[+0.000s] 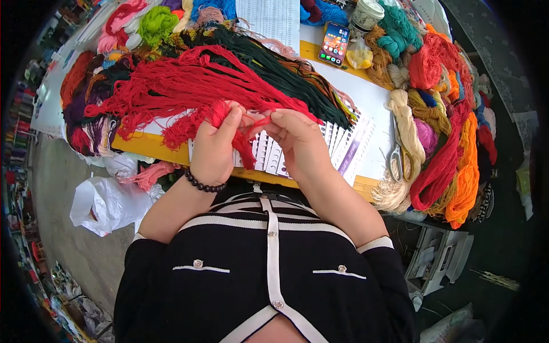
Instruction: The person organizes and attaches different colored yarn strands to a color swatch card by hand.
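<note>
While the left hand (214, 150) and right hand (298, 140) each pinch red strands (258, 122) over the thread cards (343, 144), a hard pull may tangle the loose red bundle (171, 86).

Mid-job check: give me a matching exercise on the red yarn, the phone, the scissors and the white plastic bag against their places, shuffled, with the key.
1 red yarn strands
2 lit-screen smartphone
3 metal scissors
4 crumpled white plastic bag

A on the floor, left of the table
B on the table, beside cream yarn
C pinched by left hand and right hand
D far side of table, beside white paper cup

Pairs: 1-C, 2-D, 3-B, 4-A
</note>
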Motion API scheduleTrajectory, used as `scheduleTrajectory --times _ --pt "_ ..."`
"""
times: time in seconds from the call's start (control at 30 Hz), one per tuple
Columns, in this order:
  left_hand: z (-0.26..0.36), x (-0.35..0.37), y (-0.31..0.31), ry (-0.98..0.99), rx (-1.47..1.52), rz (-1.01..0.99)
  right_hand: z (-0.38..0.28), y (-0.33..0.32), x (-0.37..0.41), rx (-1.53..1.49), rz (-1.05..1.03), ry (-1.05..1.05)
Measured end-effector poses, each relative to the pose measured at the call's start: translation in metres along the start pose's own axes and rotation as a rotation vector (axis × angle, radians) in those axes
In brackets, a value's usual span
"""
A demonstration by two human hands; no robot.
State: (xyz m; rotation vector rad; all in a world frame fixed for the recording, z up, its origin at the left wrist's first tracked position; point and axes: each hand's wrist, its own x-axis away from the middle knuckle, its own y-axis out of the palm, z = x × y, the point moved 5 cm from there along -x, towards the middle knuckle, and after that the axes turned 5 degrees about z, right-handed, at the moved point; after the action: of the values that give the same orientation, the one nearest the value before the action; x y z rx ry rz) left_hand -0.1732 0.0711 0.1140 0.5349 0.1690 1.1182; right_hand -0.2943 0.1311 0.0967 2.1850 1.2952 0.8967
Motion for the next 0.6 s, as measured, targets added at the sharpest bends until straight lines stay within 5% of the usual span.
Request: scheduleTrajectory --times 0.17,0.27,0.37,0.6 --pt "0.004 -0.007 -0.019 -0.067 0.151 0.007 -0.004 -0.008 -0.011 -0.313 -0.103 0.167" --pt "0.006 -0.003 -0.011 -0.174 0.154 -0.255 -0.009 0.0 -0.006 -0.316 -0.303 0.196" --pt "0.005 0.004 0.001 -0.078 -0.182 -0.268 -0.013 0.02 0.009 0.189 -0.009 0.036" --pt "-0.003 0.009 0.01 0.028 -0.36 -0.293 0.001 0.014 0.0 0.369 -0.126 0.023"
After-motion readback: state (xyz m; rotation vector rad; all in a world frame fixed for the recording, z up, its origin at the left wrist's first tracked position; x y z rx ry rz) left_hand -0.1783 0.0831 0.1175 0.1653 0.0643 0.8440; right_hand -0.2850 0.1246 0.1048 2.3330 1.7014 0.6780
